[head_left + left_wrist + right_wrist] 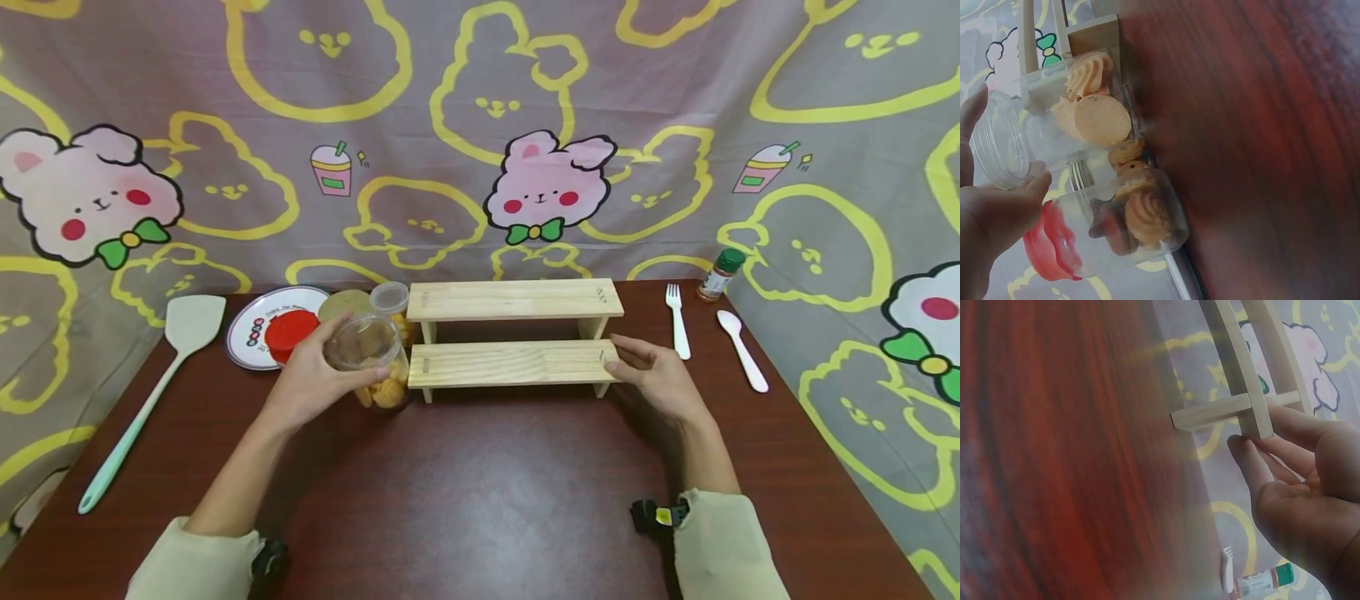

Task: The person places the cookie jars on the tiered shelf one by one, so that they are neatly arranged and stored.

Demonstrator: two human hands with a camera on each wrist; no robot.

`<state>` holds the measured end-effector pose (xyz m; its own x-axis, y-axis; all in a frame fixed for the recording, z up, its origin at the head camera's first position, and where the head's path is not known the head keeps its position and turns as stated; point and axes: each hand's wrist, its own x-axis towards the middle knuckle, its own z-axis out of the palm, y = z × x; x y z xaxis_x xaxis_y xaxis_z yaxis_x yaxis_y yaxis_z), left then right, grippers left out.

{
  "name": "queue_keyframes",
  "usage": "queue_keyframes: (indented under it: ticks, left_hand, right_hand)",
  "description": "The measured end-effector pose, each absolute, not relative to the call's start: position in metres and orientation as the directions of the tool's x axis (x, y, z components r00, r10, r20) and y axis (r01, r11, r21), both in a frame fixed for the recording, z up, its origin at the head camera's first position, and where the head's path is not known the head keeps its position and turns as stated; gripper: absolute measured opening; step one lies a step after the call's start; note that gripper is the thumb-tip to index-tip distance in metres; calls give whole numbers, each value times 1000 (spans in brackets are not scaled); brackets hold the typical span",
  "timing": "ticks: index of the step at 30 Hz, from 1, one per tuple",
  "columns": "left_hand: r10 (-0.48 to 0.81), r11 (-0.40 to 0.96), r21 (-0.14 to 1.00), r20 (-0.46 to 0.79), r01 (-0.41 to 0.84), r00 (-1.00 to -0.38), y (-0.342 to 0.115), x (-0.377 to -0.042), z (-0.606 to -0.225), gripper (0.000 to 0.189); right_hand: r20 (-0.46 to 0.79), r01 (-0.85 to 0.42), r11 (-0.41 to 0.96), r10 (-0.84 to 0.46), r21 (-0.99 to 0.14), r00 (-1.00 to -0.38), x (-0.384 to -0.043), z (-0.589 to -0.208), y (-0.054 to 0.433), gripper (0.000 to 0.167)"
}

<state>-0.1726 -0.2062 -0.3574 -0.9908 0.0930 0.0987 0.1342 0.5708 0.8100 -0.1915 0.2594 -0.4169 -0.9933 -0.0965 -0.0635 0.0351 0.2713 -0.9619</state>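
With thumb and fingers spread round its upper part, my left hand [313,373] grips a clear jar [365,343] of cookies. The jar stands at the left end of a two-tier wooden shelf rack [513,363]. In the left wrist view, swirled and round cookies [1102,120] show through the jar's wall. A red-lidded jar [1054,240], also with cookies, is beside it. At the rack's right end my right hand [663,383] pinches the lower board; the right wrist view shows the thumb [1244,453] on one side and fingers on the other.
On the left are a spatula [153,396], a white plate [242,343], a gold-lidded container [345,303] and a small clear-lidded jar [389,295]. A fork [678,323], a spoon [742,352] and a green-capped bottle [718,277] are at the right. Patterned cloth hangs behind the table.
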Motion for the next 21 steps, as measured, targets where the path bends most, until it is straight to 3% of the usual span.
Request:
queue_keyframes:
  ticks: [15,21]
  left_hand:
    - [113,610,757,210,235,-971,-206,-169,-334,89]
    - [91,620,754,205,217,-974,-209,-164,-318,98]
  right_hand:
    - [-79,52,267,-92,-962,-993,-191,-414,260,59]
    - [-72,46,253,-94,-966,-993,-192,-415,260,58]
